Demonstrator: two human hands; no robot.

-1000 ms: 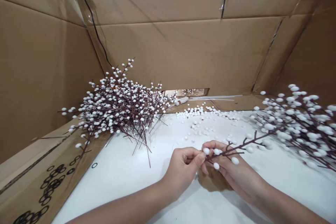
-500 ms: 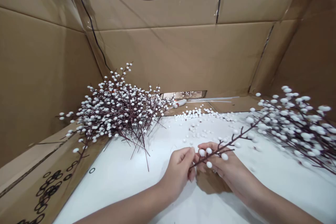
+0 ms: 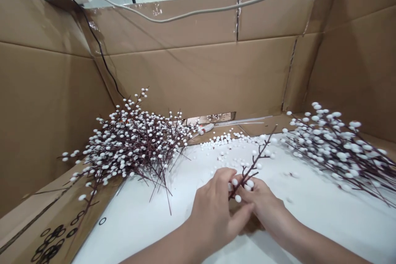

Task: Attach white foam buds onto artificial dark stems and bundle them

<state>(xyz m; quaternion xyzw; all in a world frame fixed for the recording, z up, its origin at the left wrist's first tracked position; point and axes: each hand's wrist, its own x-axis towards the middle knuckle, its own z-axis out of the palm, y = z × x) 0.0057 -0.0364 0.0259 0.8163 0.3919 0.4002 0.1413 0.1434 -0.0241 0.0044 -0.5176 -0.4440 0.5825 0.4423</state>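
My left hand (image 3: 216, 208) and my right hand (image 3: 261, 202) meet low in the middle of the view. Both are closed on the lower end of a dark brown artificial sprig with white foam berries (image 3: 255, 165), which points up and away from me. Its lowest berries sit between my fingers, partly hidden. To the left lies a large heap of similar berry sprigs (image 3: 130, 148). A second heap of sprigs (image 3: 334, 150) lies to the right, beyond my right hand. Neither hand touches a heap.
Loose white foam balls (image 3: 222, 144) are scattered on the white sheet (image 3: 148, 239) under my hands. Cardboard walls (image 3: 198, 78) surround the work area. Beyond the balls lie a red-and-white tool (image 3: 206, 128) and thin pale rods (image 3: 241, 122). A cable (image 3: 198, 15) runs above.
The sprig has swung from pointing right to pointing up and away, and my hands have closed in around its base. The view has tilted upward, showing more of the window behind the cardboard.
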